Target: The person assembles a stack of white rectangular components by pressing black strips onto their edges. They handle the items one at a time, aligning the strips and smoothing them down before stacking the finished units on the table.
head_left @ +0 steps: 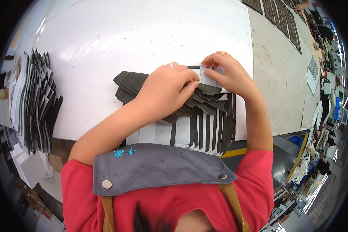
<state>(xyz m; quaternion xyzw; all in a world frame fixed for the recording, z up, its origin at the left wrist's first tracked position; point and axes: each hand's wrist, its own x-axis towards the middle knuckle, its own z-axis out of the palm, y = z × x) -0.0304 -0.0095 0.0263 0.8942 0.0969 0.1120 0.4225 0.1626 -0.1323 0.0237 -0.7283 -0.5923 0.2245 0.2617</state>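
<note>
Hands on fanned black pieces, white desk [143, 34].
I note my left hand [166, 91] pressing flat on the black pieces [129, 83]; my right hand [228, 73] grip pinches 1 white strip [208, 79].

So the whole thing sits on a big white table [143, 34] — glossy top, edges bending with the lens. Right in the middle there's a fanned stack of dark pieces [135, 83] overlapping a row of white-and-black strips [193, 135] at the near edge. Off to the left, another pile of dark and white pieces [34, 100] (pretty tall) hangs over the edge.
</note>
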